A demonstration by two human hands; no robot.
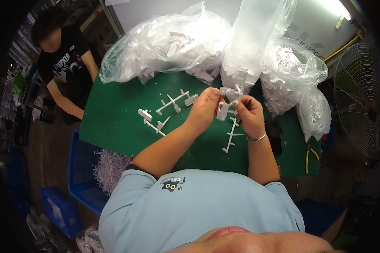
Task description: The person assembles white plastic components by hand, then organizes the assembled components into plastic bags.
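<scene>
Above the green table (126,99) I hold a white plastic moulding with its runner (222,111) between both hands. My left hand (204,110) pinches its left side with thumb and fingers. My right hand (251,118) grips the runner side, fingers curled in; a small dark tip shows by its fingers, and I cannot make out what it is. Below the right hand lies a white branched runner (231,137). Left of my left hand are another runner with small parts (172,102) and a further white moulding (145,114) on its runner.
Clear plastic bags (169,46) full of white parts line the table's back; another bag (285,78) stands right. Yellow-handled pliers (311,158) lie at the right edge. A blue bin (82,177) holding runner scraps (110,168) is lower left. A person (67,59) works left; a fan (359,101) stands right.
</scene>
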